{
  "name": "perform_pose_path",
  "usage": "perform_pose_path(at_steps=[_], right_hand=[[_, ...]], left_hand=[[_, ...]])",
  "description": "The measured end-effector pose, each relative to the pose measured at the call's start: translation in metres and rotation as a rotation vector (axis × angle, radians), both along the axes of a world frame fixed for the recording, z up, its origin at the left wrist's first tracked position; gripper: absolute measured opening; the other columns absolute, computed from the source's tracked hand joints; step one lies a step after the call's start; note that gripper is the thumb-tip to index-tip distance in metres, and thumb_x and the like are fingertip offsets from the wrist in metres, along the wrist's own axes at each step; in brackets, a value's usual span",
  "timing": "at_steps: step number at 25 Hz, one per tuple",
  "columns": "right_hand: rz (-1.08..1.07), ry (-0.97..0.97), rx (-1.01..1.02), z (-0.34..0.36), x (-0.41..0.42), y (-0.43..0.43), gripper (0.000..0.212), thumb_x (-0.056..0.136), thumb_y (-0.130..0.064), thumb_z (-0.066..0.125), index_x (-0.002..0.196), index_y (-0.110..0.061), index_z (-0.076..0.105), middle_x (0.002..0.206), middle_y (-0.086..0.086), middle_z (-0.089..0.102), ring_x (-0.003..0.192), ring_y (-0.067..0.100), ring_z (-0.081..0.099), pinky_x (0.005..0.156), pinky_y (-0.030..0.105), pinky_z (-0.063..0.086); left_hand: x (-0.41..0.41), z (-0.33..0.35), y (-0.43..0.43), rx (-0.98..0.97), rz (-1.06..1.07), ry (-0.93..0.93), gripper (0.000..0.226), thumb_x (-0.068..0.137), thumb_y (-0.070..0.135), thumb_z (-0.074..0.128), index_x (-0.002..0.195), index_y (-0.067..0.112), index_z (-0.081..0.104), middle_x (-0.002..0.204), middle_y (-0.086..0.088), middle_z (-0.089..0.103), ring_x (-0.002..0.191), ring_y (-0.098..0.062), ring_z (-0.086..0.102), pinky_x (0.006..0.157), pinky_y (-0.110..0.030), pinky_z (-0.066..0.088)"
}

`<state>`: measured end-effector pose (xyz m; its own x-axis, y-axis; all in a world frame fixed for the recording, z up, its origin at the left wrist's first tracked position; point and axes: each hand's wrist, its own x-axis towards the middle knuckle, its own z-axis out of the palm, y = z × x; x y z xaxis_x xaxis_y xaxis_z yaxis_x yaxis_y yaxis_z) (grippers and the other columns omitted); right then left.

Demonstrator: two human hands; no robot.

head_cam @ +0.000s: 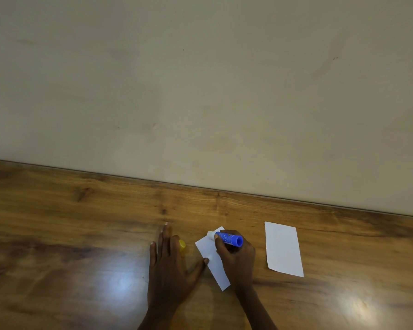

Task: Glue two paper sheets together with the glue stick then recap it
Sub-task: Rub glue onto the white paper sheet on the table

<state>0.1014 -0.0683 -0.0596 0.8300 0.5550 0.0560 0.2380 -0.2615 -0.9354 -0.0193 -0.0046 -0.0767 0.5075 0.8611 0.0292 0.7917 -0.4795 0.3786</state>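
Uncapped glue stick (228, 238) lies sideways, tip pointing left.

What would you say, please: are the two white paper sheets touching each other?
Apart. The head view shows bare table between the left sheet, under the right hand, and the right sheet.

You sit indoors at a glossy wood-grain bench (81, 234) that meets a plain beige wall (200, 79). Bright light patches (123, 282) glare on its surface. Home or office, you cannot tell.
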Motion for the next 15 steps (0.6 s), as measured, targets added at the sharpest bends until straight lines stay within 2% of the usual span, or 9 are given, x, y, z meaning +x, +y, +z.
perform_pose_path(at_steps=[2,4,5,7,10,13,15], right_hand=[[-0.051,-0.022,0.029,0.000,-0.001,0.000,0.021,0.068,-0.016,0.068,0.083,-0.002,0.062,0.060,-0.011,0.054,0.067,-0.014,0.057,0.059,-0.002,0.042],[-0.083,-0.037,0.040,0.000,-0.001,0.000,0.028,0.068,-0.015,0.070,0.087,0.003,0.063,0.070,-0.002,0.059,0.054,0.002,0.059,0.059,-0.003,0.041],[-0.096,-0.039,0.035,0.001,-0.001,0.000,0.025,0.069,-0.009,0.072,0.089,0.004,0.063,0.073,0.002,0.060,0.048,0.004,0.055,0.059,-0.003,0.042],[-0.112,-0.039,0.028,0.001,0.000,0.000,0.023,0.071,0.000,0.069,0.092,0.004,0.062,0.078,0.003,0.060,0.058,-0.001,0.051,0.060,-0.004,0.041],[-0.119,-0.014,0.025,0.001,0.000,0.000,0.025,0.073,0.000,0.068,0.097,0.004,0.061,0.081,0.004,0.059,0.061,0.001,0.050,0.061,-0.005,0.041],[-0.138,0.122,0.077,0.004,0.004,0.000,0.026,0.074,-0.013,0.069,0.097,-0.007,0.058,0.084,0.009,0.062,0.063,0.010,0.055,0.060,0.000,0.044],[-0.144,0.264,0.133,0.006,0.010,-0.002,0.029,0.073,-0.024,0.065,0.098,-0.018,0.053,0.088,0.009,0.061,0.073,0.025,0.060,0.061,0.013,0.050]], left_hand=[[0.000,-0.002,0.000,-0.002,-0.002,0.004,0.087,0.072,0.080,0.021,0.119,0.009,0.039,0.139,-0.022,0.042,0.122,-0.038,0.047,0.098,-0.049,0.029],[-0.001,-0.003,0.001,-0.006,-0.006,0.011,0.088,0.071,0.080,0.022,0.120,0.009,0.038,0.140,-0.021,0.040,0.124,-0.038,0.045,0.100,-0.047,0.026],[-0.001,-0.004,0.001,-0.008,-0.006,0.013,0.088,0.071,0.080,0.022,0.121,0.009,0.038,0.141,-0.021,0.040,0.124,-0.037,0.045,0.100,-0.047,0.026],[-0.001,-0.004,0.001,-0.010,-0.004,0.011,0.087,0.072,0.080,0.021,0.121,0.009,0.038,0.140,-0.021,0.042,0.124,-0.038,0.046,0.099,-0.048,0.027],[0.000,-0.003,0.001,-0.003,-0.002,-0.001,0.087,0.073,0.079,0.021,0.120,0.009,0.038,0.139,-0.021,0.042,0.123,-0.038,0.046,0.099,-0.049,0.027],[0.000,-0.003,0.001,-0.008,-0.004,-0.002,0.087,0.072,0.080,0.020,0.119,0.010,0.039,0.138,-0.021,0.043,0.122,-0.038,0.047,0.098,-0.049,0.027],[-0.001,-0.004,0.002,-0.016,-0.005,0.000,0.087,0.071,0.080,0.020,0.120,0.010,0.039,0.140,-0.021,0.042,0.123,-0.038,0.046,0.099,-0.049,0.026]])
